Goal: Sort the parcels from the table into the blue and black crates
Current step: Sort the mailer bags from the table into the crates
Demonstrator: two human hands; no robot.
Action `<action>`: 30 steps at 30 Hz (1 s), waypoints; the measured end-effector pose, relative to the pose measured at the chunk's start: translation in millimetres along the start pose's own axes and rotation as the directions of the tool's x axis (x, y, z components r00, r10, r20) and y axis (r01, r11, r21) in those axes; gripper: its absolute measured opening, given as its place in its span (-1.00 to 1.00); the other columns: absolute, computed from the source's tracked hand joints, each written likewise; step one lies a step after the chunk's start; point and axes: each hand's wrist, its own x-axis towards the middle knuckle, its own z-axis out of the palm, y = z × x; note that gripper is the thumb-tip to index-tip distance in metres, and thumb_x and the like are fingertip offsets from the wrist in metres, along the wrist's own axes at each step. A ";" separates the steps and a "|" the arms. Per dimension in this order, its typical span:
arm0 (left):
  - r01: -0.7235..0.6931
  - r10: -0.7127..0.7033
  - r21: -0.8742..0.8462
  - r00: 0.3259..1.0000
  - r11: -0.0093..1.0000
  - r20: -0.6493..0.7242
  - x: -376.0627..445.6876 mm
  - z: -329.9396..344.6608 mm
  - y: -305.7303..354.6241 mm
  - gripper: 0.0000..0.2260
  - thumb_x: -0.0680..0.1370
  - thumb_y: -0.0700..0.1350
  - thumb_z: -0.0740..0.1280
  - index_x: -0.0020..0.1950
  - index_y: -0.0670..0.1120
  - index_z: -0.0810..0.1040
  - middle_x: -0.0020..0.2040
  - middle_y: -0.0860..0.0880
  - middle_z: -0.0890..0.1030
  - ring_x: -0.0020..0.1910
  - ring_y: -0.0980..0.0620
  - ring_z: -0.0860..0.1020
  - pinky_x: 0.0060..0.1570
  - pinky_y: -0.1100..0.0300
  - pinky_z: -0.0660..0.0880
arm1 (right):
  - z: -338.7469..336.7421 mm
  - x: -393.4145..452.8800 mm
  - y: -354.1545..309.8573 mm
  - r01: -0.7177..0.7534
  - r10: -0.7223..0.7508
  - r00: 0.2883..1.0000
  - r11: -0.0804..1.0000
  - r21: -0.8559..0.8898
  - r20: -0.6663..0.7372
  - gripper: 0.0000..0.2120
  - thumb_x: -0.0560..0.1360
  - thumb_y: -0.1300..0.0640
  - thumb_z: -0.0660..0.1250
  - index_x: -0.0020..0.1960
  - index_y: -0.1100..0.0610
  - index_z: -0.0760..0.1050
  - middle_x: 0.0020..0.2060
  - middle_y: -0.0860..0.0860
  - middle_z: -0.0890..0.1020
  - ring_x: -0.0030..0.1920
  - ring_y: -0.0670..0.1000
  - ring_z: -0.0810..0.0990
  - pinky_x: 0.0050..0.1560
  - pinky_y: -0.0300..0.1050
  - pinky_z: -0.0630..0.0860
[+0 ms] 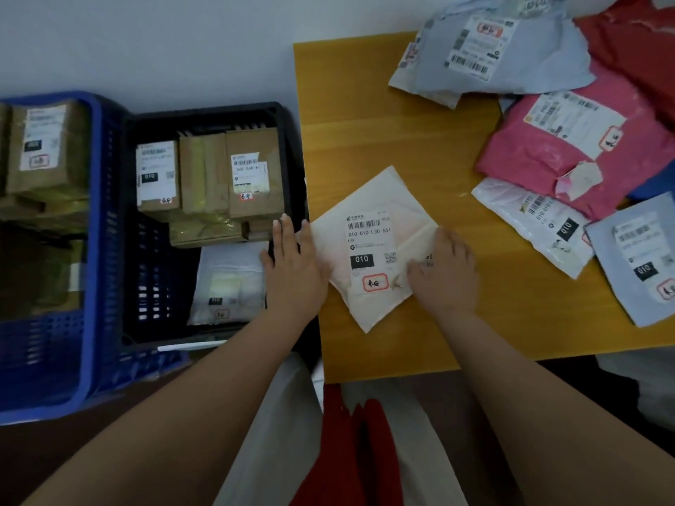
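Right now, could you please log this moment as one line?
left hand: open, on cream parcel | right hand: open, on it | parcel: on table, beside black crate

A parcel-sorting room is suggested: labelled courier mailers are heaped on a yellow table (383, 115) set against a plain white wall (146, 38). Left of the table, a black crate (204, 115) and a blue crate (95, 220) are filled with taped cardboard boxes.
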 end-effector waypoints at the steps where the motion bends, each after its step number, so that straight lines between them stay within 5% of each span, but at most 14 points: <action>1: 0.044 -0.044 -0.059 0.999 0.997 -0.002 -3.3 -0.9 1.1 -0.34 0.64 0.10 0.12 0.58 -0.15 -0.12 0.59 -0.20 -0.16 0.56 -0.15 -0.19 0.45 -0.26 -0.03 | 1.3 0.4 -1.3 0.000 0.000 1.000 1.000 -0.004 -0.009 -0.32 0.52 -0.08 0.29 0.53 0.13 0.12 0.47 0.13 0.24 0.46 0.18 0.16 0.35 0.13 0.26; 12: 0.202 -0.217 -0.391 0.976 0.898 0.005 -38.1 2.0 -25.7 -0.48 0.63 0.06 0.18 0.52 -0.14 0.15 0.37 -0.11 0.42 0.34 -0.10 0.39 0.34 -0.16 0.27 | 22.6 -10.5 -45.6 0.058 -0.061 0.997 0.996 -0.062 -0.044 -0.28 0.47 -0.19 0.34 0.45 0.16 0.19 0.32 0.21 0.34 0.32 0.23 0.28 0.23 0.09 0.31; 23: 0.234 -0.253 -0.521 0.967 0.821 0.035 -39.6 1.0 -109.7 -0.42 0.63 -0.06 0.20 0.57 -0.19 0.03 0.37 -0.22 0.34 0.31 -0.18 0.37 0.28 -0.04 0.35 | 65.3 -43.0 -121.8 0.168 -0.179 0.980 0.979 -0.116 -0.092 -0.27 0.43 -0.17 0.39 0.44 0.17 0.25 0.27 0.23 0.41 0.25 0.24 0.36 0.21 0.11 0.30; 30: 0.299 -0.299 -0.513 0.951 0.805 0.086 -41.2 -2.8 -213.7 -0.70 0.60 -0.13 0.25 0.29 -0.21 0.36 0.17 -0.19 0.49 0.13 -0.13 0.48 0.05 0.06 0.46 | 122.3 -79.8 -197.3 0.328 -0.326 0.944 0.921 -0.212 0.045 -0.41 0.47 -0.12 0.33 0.42 0.10 0.32 0.21 0.15 0.44 0.18 0.19 0.39 0.13 0.05 0.33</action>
